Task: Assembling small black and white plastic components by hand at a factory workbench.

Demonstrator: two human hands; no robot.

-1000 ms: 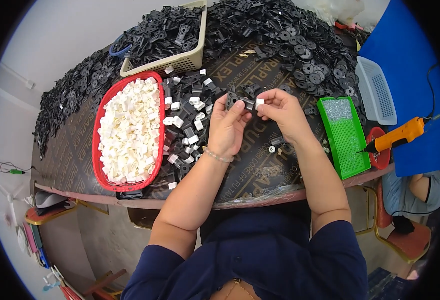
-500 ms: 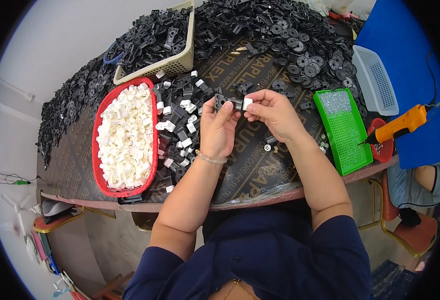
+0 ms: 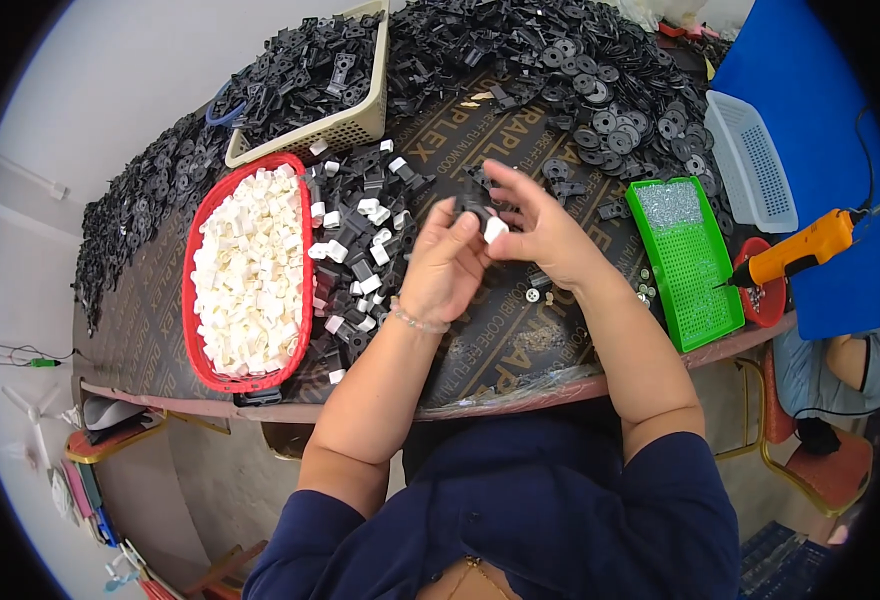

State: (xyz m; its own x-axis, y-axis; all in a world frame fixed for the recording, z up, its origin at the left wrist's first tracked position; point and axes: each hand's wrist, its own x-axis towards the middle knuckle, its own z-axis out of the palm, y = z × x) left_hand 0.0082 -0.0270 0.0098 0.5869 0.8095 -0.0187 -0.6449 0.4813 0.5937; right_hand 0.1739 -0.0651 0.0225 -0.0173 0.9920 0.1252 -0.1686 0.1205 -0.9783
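My left hand (image 3: pixel 445 262) pinches a black plastic part (image 3: pixel 473 208) above the middle of the table. A white plastic cap (image 3: pixel 495 230) sits on the end of that part, toward my right hand. My right hand (image 3: pixel 540 228) is spread, its fingers lifted off and its thumb close beside the cap; whether the thumb touches it I cannot tell. Left of my hands lie several black parts with white caps (image 3: pixel 368 207) in a loose heap. Beyond them a red basket (image 3: pixel 307 290) is filled with loose white caps (image 3: pixel 250 275).
A beige basket (image 3: pixel 365 128) of black parts stands at the back left. Piles of black discs (image 3: pixel 610 120) cover the far side. At right are a green tray (image 3: pixel 695 260) of small metal pieces, a red bowl (image 3: pixel 775 300), an orange electric screwdriver (image 3: pixel 795 250) and a pale basket (image 3: pixel 750 160).
The black part has turned, its capped end swinging down and nearer to me. My right hand has opened from its pinch on the white cap.
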